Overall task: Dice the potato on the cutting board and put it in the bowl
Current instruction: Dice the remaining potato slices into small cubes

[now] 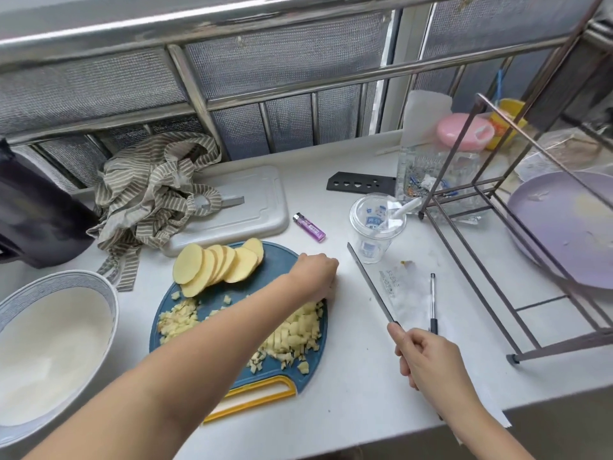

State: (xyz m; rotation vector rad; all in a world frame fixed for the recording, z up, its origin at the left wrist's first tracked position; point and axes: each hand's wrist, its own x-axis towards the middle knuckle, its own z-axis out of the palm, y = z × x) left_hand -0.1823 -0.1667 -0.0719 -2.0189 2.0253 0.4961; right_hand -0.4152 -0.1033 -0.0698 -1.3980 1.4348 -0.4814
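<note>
A blue cutting board (pixel 285 260) with a yellow handle lies on the white counter. Several potato slices (pixel 215 263) are fanned out at its far side. Diced potato sits in a big pile (pixel 295 336) on the right and a small pile (pixel 175 322) on the left. My left hand (pixel 315 270) reaches across the board to its right edge, with fingers bent down behind the big pile and fingertips hidden. To the right of the board, my right hand (pixel 428 360) grips the handle of a knife (pixel 370 283), whose blade points away over the counter. An empty white bowl (pixel 109 293) stands left of the board.
Beyond the board lie a purple lighter (pixel 309 226), a clear plastic cup (pixel 376 227), a grey tray (pixel 238 207) and a striped cloth (pixel 149 194). A pen (pixel 433 303) lies right of the knife. A metal rack (pixel 497 244) and a purple plate (pixel 564 227) fill the right side.
</note>
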